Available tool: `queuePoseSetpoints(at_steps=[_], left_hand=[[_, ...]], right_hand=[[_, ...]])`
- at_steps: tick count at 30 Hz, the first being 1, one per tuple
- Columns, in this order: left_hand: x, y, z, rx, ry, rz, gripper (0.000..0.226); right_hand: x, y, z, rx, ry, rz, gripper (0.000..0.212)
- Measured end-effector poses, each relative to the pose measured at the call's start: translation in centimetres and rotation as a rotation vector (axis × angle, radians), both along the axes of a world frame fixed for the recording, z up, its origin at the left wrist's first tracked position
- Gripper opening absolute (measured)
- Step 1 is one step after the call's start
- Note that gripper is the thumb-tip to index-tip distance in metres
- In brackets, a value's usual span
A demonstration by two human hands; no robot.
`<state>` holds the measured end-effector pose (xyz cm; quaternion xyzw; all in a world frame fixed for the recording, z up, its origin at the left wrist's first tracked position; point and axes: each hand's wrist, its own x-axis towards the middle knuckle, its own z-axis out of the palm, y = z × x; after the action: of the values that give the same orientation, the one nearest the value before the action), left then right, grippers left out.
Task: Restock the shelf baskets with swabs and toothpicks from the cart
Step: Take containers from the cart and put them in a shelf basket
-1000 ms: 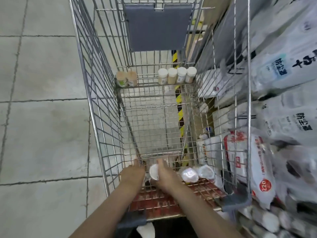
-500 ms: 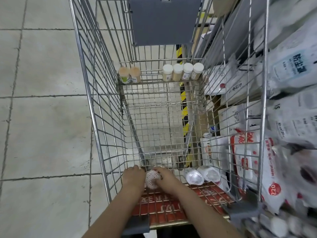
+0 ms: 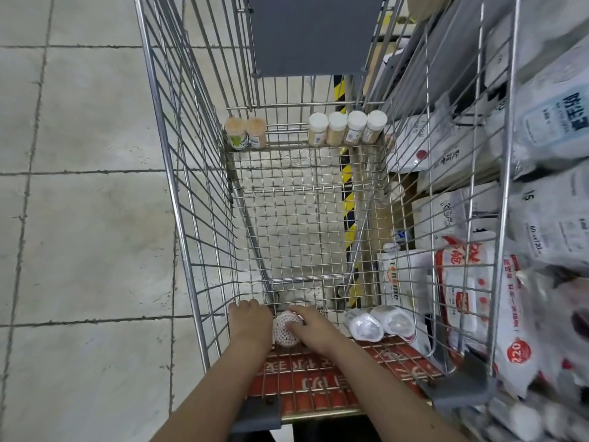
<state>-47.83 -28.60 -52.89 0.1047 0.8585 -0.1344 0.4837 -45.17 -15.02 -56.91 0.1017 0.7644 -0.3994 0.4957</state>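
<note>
Both hands at one swab tub in the cart

The left hand (image 3: 250, 323) and right hand (image 3: 314, 327) gripped a swab tub (image 3: 286, 327) between them at the cart's (image 3: 178, 199) near end.

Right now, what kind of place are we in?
Most likely a shop aisle. You stand at a wire shopping cart on a tiled floor, with small jars inside it, and shelves of packaged goods beside it on the right.
</note>
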Motion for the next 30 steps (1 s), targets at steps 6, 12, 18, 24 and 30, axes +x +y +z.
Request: queuePoseSetpoints(at_steps=[6,12,18,24,30], left_hand=[[-0.3,0.1,0.8,0.031,0.034,0.015,0.043],[-1.4,0.0,4.5,0.240,0.139,0.031,0.036],[-0.2,-1.8,12.4,0.585,0.227,0.117,0.033],[2.3,-6.3,19.3,0.795,0.230,0.239,0.035],[5.4,-9.7,24.0,0.908,0.204,0.227,0.022]], right_hand=[[-0.5,0.2,0.8,0.001,-0.006,-0.015,0.044],[-1.7,2.2,4.9,0.036,0.054,-0.069,0.036],[1.1,6.6,14.0,0.135,0.194,-0.159,0.035],[8.2,7.1,22.1,0.144,0.295,-0.420,0.031],[17.2,3.7,27.7,0.129,0.446,-0.572,0.019]])
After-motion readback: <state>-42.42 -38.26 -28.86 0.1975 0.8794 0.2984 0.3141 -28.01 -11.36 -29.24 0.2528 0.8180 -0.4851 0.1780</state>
